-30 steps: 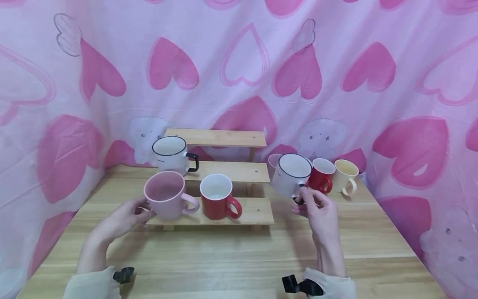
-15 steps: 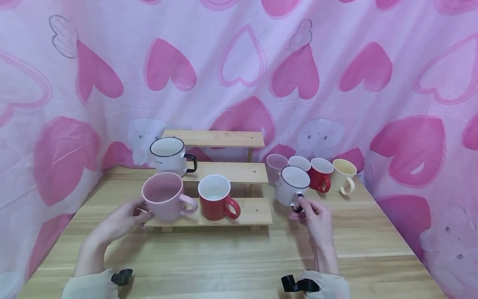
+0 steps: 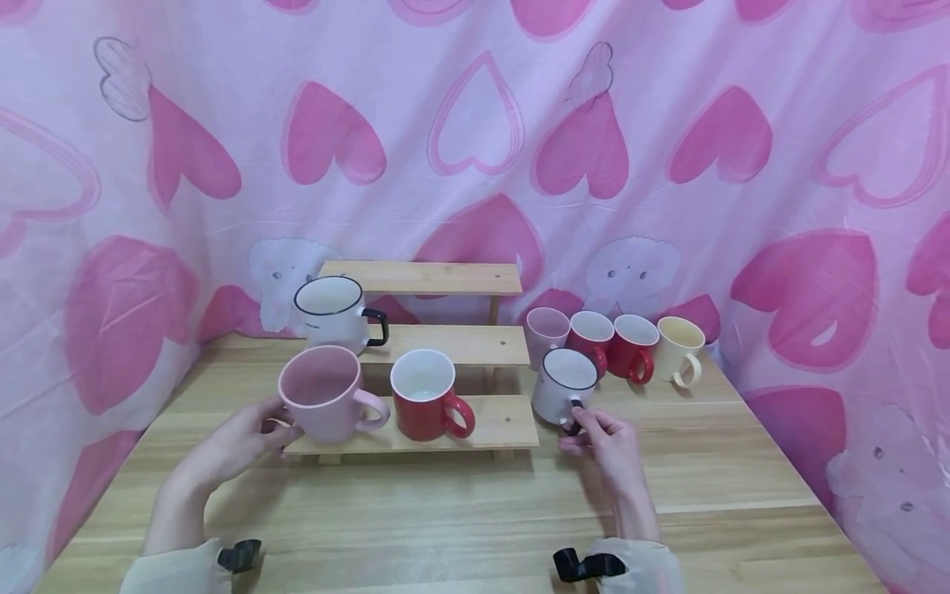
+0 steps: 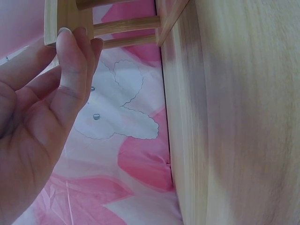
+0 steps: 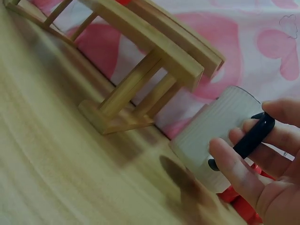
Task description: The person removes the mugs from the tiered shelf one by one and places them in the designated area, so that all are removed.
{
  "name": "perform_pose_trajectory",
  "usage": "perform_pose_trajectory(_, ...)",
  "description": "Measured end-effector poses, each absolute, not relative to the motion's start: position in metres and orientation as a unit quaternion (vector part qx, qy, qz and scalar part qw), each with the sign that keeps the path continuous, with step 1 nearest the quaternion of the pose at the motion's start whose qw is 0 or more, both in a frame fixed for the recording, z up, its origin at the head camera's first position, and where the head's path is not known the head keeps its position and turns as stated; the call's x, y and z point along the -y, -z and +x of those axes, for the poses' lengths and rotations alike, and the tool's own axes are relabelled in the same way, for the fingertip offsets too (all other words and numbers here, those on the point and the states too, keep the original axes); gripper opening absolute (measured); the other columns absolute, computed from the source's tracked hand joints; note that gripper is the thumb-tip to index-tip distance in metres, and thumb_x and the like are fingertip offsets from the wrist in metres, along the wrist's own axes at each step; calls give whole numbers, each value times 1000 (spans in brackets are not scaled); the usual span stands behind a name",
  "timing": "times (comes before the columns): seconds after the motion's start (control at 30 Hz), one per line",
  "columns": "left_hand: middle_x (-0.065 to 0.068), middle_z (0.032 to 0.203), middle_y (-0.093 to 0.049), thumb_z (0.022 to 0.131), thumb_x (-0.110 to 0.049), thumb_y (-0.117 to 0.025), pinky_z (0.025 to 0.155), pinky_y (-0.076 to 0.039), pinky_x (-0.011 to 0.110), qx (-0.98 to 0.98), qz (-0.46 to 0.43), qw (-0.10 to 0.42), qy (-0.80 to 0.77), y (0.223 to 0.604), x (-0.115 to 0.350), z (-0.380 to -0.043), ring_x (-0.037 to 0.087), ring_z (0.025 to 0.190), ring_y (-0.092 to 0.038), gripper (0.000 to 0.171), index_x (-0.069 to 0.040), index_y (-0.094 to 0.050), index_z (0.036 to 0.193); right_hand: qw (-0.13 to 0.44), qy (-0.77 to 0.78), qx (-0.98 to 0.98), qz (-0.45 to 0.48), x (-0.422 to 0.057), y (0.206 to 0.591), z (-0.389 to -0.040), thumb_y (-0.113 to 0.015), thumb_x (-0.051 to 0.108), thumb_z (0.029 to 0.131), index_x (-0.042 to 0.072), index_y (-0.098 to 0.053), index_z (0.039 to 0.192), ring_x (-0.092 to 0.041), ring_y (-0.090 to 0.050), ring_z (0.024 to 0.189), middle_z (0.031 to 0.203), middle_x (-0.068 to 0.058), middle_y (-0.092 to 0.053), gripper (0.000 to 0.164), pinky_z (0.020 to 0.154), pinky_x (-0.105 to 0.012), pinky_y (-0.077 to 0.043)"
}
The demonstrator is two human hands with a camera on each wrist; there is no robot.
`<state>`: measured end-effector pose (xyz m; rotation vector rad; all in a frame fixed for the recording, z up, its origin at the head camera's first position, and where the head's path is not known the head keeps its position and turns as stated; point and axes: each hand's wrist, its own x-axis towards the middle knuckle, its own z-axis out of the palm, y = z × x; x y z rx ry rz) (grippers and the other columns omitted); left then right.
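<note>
My right hand [image 3: 612,450] holds a white mug [image 3: 552,403] with a dark rim by its black handle. In the right wrist view the fingers curl through the black handle [image 5: 253,138], and the mug is low over the table beside the rack's right end. At the left, my left hand [image 3: 241,441] pinches the end of the bottom board of a three-tier wooden rack [image 3: 505,421]; its fingertips lie against the board [image 4: 70,18] in the left wrist view. A pink mug [image 3: 322,412] and a red mug [image 3: 423,412] stand on that board.
A larger white mug [image 3: 330,326] with a black handle stands on the middle tier's left end. Behind the held mug, a row holds a pink mug [image 3: 547,334], two red mugs [image 3: 631,346] and a cream mug [image 3: 675,359]. A heart-print curtain [image 3: 475,124] hangs behind the table.
My right hand has lowered the white mug toward the table and brought it slightly left, uncovering the row of mugs behind. My left hand stays at the rack's end.
</note>
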<state>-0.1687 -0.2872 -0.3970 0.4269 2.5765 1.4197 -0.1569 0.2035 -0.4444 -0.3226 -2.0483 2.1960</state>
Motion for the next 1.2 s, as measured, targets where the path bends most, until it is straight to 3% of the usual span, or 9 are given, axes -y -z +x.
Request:
perform_pose_trajectory(0.57, 17, 106, -61, 94, -10, -65, 70, -58, 36, -858, 137, 90, -486, 398, 288, -168, 23, 89, -61, 37, 10, -52, 122, 47, -725, 678, -112, -204, 457, -156, -60, 9, 97, -17, -63, 105, -26, -69, 69, 94, -23, -64, 27, 70, -38, -60)
perform_pose_trajectory(0.93, 19, 109, -60, 94, -12, -65, 70, -58, 37, -854, 133, 91, -495, 398, 288, -167, 25, 92, -61, 43, 10, -48, 127, -9, -754, 650, -97, -210, 462, -158, -64, 18, 96, -16, -60, 107, -27, -67, 73, 99, -25, -62, 36, 77, -43, -59)
perform_pose_trajectory(1.2, 19, 107, -60, 94, -10, -65, 69, -58, 40, -852, 144, 85, -496, 399, 287, -168, 26, 90, -62, 40, 9, -49, 125, -65, -739, 666, -84, -221, 457, -151, -67, 35, 93, -6, -52, 126, -36, -64, 97, 120, -28, -55, 54, 81, -49, -57)
